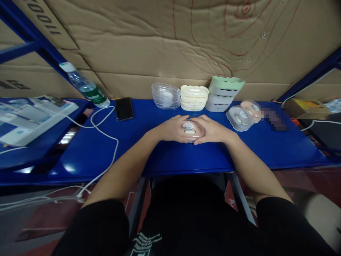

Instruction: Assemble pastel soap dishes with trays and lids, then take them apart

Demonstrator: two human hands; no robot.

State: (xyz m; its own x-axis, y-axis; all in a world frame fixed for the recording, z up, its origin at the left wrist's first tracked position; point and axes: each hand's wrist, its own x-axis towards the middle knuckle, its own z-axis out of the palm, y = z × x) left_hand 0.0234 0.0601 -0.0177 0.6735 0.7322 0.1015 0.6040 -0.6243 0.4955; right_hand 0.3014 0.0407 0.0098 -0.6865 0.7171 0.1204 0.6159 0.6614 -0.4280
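Between both palms, low over the blue table, is a pink soap box [195, 134] with a clear lid, a round white label and a small pale handle on top. My left hand [174, 128] curls round its left side. Opposite it, my right hand [211, 129] wraps the right side, thumb at the near edge. Behind the hands stand a stack of clear lids [165, 96], a stack of cream wavy-edged trays [194, 97] and a stack of green and whitish boxes [223, 94]. To the right lie a whitish lidded soap box [239, 118] and another pink soap box [251, 111].
A phone [124, 108] and a water bottle [87, 87] are at the back left, near a white cable [116, 145] crossing the blue table [186, 158]. Cardboard [138, 46] walls off the back. A blurred patch [275, 119] hides something on the right.
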